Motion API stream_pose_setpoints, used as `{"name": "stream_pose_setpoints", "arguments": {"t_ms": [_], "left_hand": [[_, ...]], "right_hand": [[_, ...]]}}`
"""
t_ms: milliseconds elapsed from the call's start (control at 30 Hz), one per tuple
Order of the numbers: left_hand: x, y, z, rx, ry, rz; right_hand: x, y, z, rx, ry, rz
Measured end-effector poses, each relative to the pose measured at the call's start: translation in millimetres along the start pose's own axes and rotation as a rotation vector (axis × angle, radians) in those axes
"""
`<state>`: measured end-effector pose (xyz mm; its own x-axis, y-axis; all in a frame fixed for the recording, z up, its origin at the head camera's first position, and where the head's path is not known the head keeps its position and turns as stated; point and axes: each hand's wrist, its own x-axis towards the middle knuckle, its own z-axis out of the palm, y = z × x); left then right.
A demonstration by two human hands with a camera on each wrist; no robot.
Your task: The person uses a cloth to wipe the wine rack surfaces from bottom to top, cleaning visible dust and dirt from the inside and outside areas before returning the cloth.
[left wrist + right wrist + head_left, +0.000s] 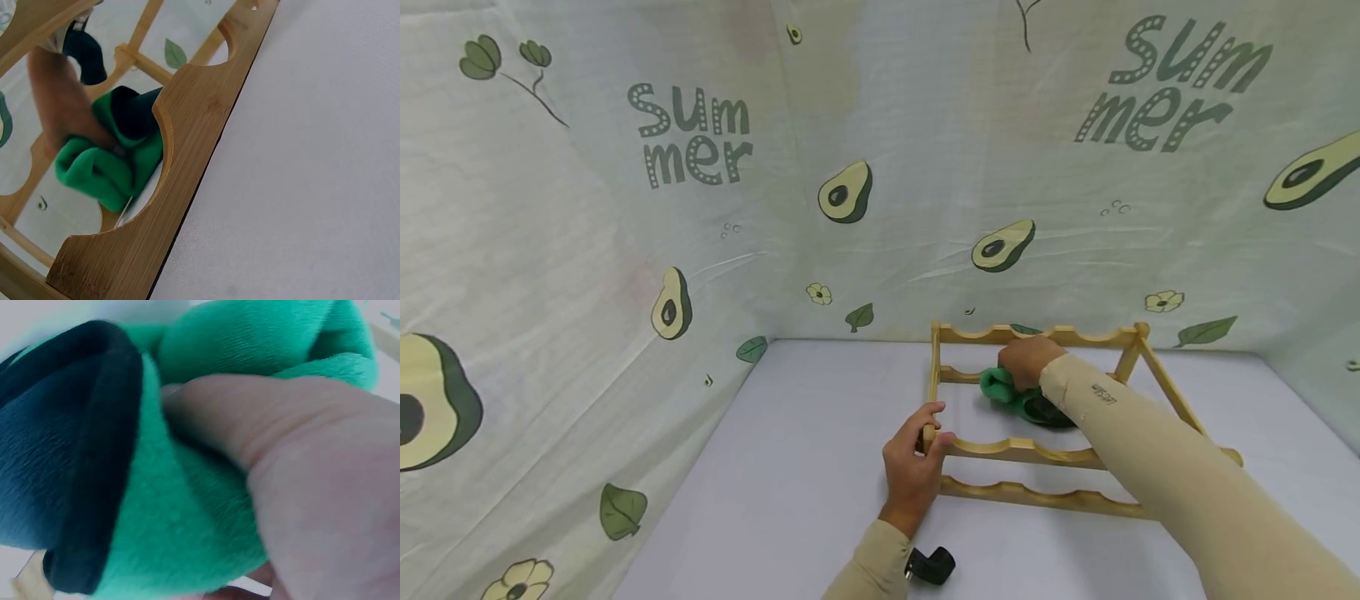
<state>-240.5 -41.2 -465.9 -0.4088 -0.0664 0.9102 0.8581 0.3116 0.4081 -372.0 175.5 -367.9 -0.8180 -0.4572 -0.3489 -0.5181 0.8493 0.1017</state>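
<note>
A wooden rack (pixel 1026 451) with scalloped rails stands on the table. My left hand (pixel 910 471) grips its front left corner, thumb and fingers around the wood. Between the front and back rails, my right hand (pixel 1028 361) holds a bunched green cloth (pixel 997 387) with a dark side and dark edging. In the right wrist view the thumb presses into the folds of the cloth (pixel 194 519); the other fingers are mostly hidden beneath. A scalloped rail (pixel 194 125) crosses the left wrist view, with the cloth behind it; the left hand does not show there.
A white table surface (pixel 820 450) lies under the rack. Behind and at the sides hangs a pale sheet (pixel 910 108) printed with avocados, leaves and lettering. A black device (pixel 932 567) sits at the left wrist.
</note>
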Motion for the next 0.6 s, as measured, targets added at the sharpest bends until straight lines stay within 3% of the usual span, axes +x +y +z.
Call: {"name": "stream_pose_setpoints", "arguments": {"t_ms": [600], "left_hand": [[-3.4, -7.4, 1.9, 0.020, 0.007, 0.032]], "right_hand": [[-39.1, 45, 27, 0.010, 0.065, 0.059]]}}
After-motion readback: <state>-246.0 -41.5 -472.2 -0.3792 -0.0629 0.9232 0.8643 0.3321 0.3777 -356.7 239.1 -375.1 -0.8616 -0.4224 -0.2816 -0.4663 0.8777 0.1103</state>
